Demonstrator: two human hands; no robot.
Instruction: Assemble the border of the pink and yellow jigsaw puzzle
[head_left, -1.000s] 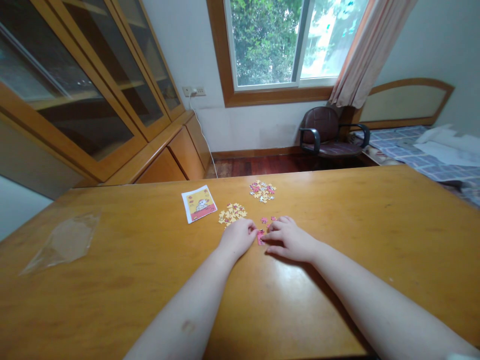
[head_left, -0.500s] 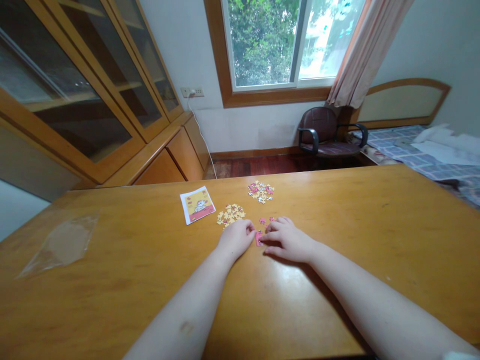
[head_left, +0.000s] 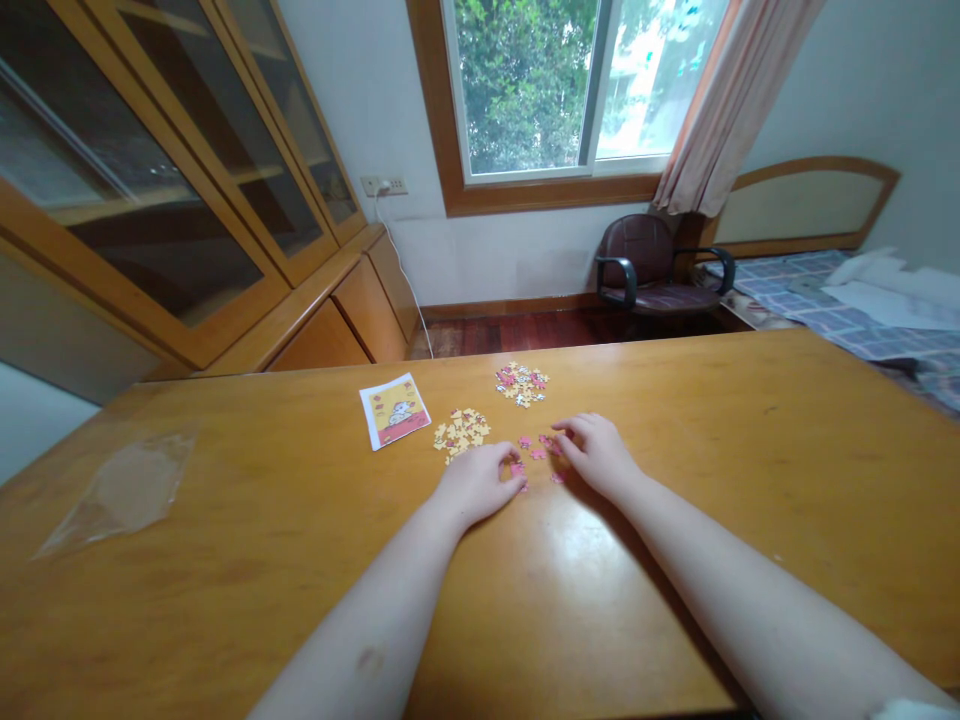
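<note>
Thumb and fingers of my left hand (head_left: 480,482) curve around a small cluster of pink puzzle pieces (head_left: 518,469) on the table, gripping it at its edges. My right hand (head_left: 600,455) is just to the right, fingers apart, with its fingertips over loose pink pieces (head_left: 538,454). Part of that group is hidden by the fingers. One more pink puzzle piece (head_left: 557,478) lies below the right fingertips. Beyond my left hand is a pile of yellow puzzle pieces (head_left: 463,428). A mixed pile of pink, white and yellow pieces (head_left: 522,384) sits farther back.
A picture card (head_left: 397,410) with a white animal on yellow and red lies left of the piles. At the far left of the wooden table (head_left: 300,560) is a clear plastic bag (head_left: 124,485). A chair (head_left: 652,265) stands past the far edge.
My right hand has moved off the pink cluster, to the right and slightly away from me, uncovering loose pink pieces. My left hand has shifted slightly right, around the cluster.
</note>
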